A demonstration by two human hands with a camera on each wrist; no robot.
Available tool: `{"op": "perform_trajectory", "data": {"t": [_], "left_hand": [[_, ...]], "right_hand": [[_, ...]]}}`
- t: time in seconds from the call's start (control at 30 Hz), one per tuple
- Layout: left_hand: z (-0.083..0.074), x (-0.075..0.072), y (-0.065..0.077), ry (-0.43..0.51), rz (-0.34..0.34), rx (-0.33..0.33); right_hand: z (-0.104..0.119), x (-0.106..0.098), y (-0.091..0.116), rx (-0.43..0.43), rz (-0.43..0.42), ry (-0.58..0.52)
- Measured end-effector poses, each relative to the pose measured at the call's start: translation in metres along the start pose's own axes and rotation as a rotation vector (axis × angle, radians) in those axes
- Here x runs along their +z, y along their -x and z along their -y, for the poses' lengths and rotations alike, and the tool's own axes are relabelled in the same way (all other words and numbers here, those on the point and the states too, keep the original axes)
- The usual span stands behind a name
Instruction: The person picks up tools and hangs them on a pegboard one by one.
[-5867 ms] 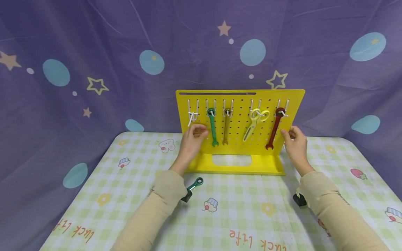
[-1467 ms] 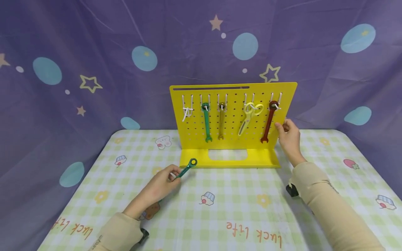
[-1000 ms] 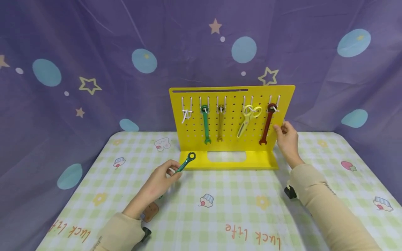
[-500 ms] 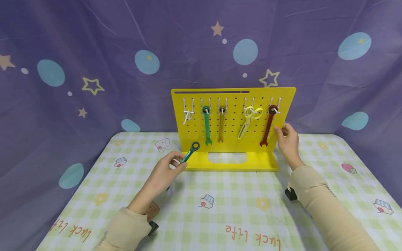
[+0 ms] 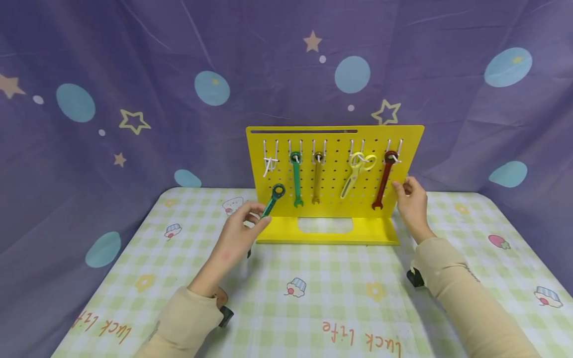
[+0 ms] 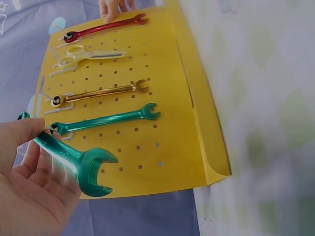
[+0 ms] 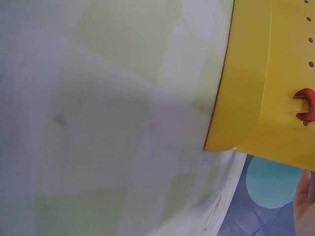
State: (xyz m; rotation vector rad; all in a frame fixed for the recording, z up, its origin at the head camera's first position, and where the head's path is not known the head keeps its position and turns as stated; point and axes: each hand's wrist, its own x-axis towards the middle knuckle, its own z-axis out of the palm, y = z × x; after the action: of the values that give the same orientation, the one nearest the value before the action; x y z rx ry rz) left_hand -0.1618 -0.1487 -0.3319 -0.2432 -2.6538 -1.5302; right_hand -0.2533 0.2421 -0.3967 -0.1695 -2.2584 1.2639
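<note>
My left hand pinches a green wrench between thumb and fingers, its ring end up and tilted right. That ring end overlaps the lower left of the yellow pegboard in the head view; the open end points down behind the hand. My right hand holds the board's right edge. On the board's white hooks hang a second green wrench, a gold wrench, yellow scissors and a red wrench. The leftmost white hook bears no tool.
The board stands on its yellow base, which has a front lip and a cut-out. Under it is a table with a green-and-white checked cloth. A purple patterned curtain hangs behind.
My left hand let go of the board's left side, took the green wrench from the table and has raised it toward the board. The right hand has stayed at the right edge.
</note>
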Motion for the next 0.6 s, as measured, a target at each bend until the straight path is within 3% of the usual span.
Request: {"op": "perform_trajectory", "data": {"t": [0.3,0.6], "left_hand": [[-0.0056,-0.0028,-0.0062,0.046,-0.049,0.04],[-0.0066,-0.0076,-0.0085,0.094,-0.082,0.037]], "right_hand": [[-0.0005,0.0001,0.001,0.02,0.006,0.006],[-0.001,0.0009,-0.0003,0.014,0.005,-0.002]]}}
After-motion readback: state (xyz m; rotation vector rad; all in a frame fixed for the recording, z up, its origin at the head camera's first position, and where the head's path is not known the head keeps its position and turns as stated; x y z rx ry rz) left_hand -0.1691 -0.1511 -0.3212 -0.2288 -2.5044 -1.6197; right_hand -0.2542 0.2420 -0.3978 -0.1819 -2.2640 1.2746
